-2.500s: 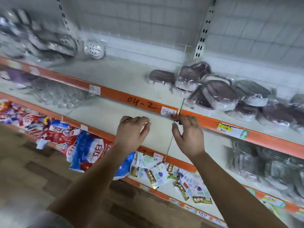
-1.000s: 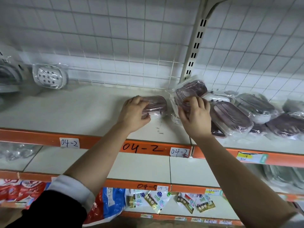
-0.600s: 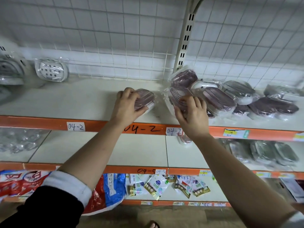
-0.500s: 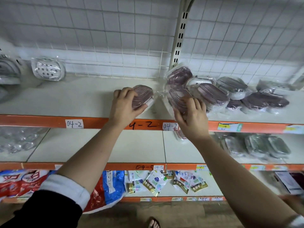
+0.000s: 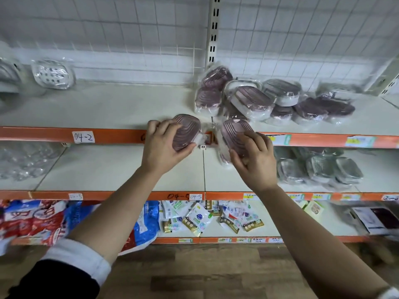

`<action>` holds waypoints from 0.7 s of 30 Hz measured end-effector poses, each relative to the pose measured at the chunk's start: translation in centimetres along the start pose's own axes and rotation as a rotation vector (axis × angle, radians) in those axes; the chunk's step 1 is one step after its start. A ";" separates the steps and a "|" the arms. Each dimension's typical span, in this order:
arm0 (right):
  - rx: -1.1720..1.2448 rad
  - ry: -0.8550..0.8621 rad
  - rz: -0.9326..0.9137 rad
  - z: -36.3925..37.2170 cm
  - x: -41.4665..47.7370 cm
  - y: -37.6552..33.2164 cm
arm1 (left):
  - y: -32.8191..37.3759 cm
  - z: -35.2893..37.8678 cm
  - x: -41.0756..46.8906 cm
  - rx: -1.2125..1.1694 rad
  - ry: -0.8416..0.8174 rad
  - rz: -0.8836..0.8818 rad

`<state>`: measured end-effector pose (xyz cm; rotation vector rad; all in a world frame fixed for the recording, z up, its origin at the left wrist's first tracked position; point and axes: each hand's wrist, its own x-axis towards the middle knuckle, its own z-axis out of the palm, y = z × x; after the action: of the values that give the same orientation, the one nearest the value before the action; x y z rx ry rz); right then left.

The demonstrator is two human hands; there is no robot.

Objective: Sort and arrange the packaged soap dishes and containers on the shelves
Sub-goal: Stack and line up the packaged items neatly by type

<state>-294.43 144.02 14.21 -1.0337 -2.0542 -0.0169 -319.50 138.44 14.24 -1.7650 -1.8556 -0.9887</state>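
Both hands are loaded. Our left hand (image 5: 166,147) has its grip wrapped round one packaged purple soap dish (image 5: 187,132). Our right hand (image 5: 255,162) grips a second dish (image 5: 234,134) by its lower half. Both dishes are in the air, just in front of the orange shelf edge (image 5: 97,135). The danger is that these packs look slick, and the right one, held low, could slide free and drop to the floor (image 5: 194,277). At one o'clock the pile (image 5: 269,102) sits loose and tilted. If we nudge it while setting these down, dishes could tumble off the front.
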 end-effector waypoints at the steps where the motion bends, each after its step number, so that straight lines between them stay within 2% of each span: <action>1: 0.007 0.001 -0.008 -0.5 -0.6 0.9 | 0.9 0.1 -0.2 0.012 -0.006 -0.004; 5: 0.044 -0.011 -0.020 -3.0 -3.0 4.4 | 4.8 0.8 -0.9 0.043 0.005 -0.047; 12: 0.046 -0.167 0.058 -6.3 -7.7 11.0 | 11.5 3.6 -4.6 0.096 0.001 -0.056; 17: 0.040 -0.312 0.094 -4.6 -9.7 15.0 | 14.6 7.3 -8.9 0.076 -0.138 -0.179; 21: 0.063 -0.409 0.132 -0.5 -11.4 18.0 | 14.1 11.1 -12.4 0.079 -0.164 -0.244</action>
<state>-278.22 148.24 1.00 -1.2068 -2.3246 0.3518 -302.18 137.13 1.09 -1.6452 -2.2225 -0.8621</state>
